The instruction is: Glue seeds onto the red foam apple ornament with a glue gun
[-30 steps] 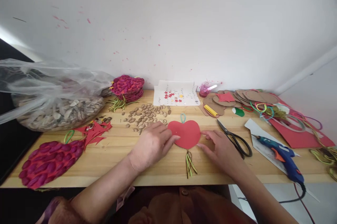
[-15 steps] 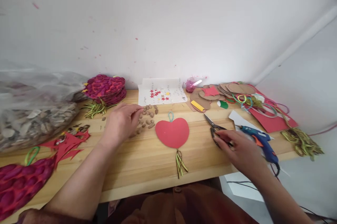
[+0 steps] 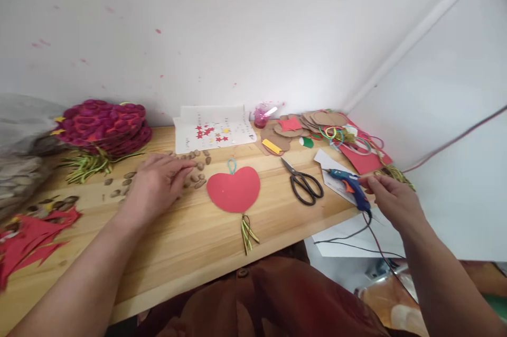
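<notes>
In the middle of the table lies a red heart-like paper cutout [image 3: 233, 189] with a blue loop on top and a green string tassel [image 3: 247, 234] below. My left hand [image 3: 156, 184] hovers low over scattered brown nut shells [image 3: 198, 178], thumb and fingers pinched; whatever is between them is too small to make out. My right hand [image 3: 392, 197] reaches to the back of a blue glue gun [image 3: 348, 181], its fingertips at the handle and not wrapped round it. The gun rests on white paper [image 3: 325, 160]. Black-handled scissors [image 3: 303, 181] lie slightly open between cutout and gun.
White sheets [image 3: 184, 141] with small stars lie near the wall. Purple shell-covered pieces [image 3: 105, 123] are stacked at left, near red paper scraps [image 3: 37, 236]. Cardboard shapes [image 3: 325, 118], cords and red paper [image 3: 362, 155] sit back right. The gun's cable [image 3: 348, 236] hangs over the front edge.
My right hand has let go of the scissors, which now lie on the table, and has moved right to the glue gun. My left hand stays by the shells. The view has turned right.
</notes>
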### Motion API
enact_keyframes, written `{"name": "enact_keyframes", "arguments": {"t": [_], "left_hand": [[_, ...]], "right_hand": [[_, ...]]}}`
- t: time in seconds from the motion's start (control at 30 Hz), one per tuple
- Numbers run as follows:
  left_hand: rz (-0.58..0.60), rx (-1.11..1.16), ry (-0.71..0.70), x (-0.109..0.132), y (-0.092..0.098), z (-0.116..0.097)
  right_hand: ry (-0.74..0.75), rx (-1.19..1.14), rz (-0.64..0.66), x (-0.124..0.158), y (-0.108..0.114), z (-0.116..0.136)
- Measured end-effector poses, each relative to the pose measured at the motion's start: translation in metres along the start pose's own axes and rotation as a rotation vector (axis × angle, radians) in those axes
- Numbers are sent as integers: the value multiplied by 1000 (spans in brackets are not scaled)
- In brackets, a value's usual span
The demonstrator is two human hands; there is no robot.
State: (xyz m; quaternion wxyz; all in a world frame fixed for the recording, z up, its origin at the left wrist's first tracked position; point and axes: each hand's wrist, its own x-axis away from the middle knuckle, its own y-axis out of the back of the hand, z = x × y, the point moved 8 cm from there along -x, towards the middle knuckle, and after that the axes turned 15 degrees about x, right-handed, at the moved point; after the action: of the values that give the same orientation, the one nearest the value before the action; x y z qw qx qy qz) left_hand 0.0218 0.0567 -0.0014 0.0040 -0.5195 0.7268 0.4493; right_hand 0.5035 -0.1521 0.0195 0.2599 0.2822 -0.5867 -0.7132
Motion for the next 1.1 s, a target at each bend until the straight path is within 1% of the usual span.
{"name": "enact_keyframes", "arguments": {"t": [0.07,0.13,0.27,0.37,0.47,0.57,0.63,0.73,0.77,0.83,0.9,0.97,1.03,1.1], "left_hand": [[2,-1,-11,1,-2,-1],[18,-14,-22,1,-6,-1],[23,-5,-35,1,-9,1],[23,-6,-25,0,-9,2],[11,22,-20,0,-8,2],[8,35,-30,0,-8,0],[7,15,-27,1,-8,1],[1,0,-18,2,-9,1],[3,2,-21,3,-10,0],[12,6,-32,3,-11,-3],[22,3,-38,3,-13,-7],[21,0,-40,4,-12,-9],[17,-10,-25,3,-11,-8],[15,-24,10,3,-8,-4]], "right_hand": [[-41,7,78,-3,-7,-16],[-68,32,104,0,-14,-24],[-91,50,82,5,-22,-25],[-108,10,116,2,-30,-29],[-121,-108,188,-5,-38,-36],[-93,-328,294,-8,-42,-35],[-60,-497,362,-3,-39,-29],[-14,-716,413,11,-28,-13],[-4,-781,402,17,-23,-5],[14,-873,410,33,-16,15],[28,-1002,462,54,-13,45],[67,-1085,570,78,-14,84],[79,-1044,626,98,-14,118],[108,-1026,690,110,-13,150]]}}
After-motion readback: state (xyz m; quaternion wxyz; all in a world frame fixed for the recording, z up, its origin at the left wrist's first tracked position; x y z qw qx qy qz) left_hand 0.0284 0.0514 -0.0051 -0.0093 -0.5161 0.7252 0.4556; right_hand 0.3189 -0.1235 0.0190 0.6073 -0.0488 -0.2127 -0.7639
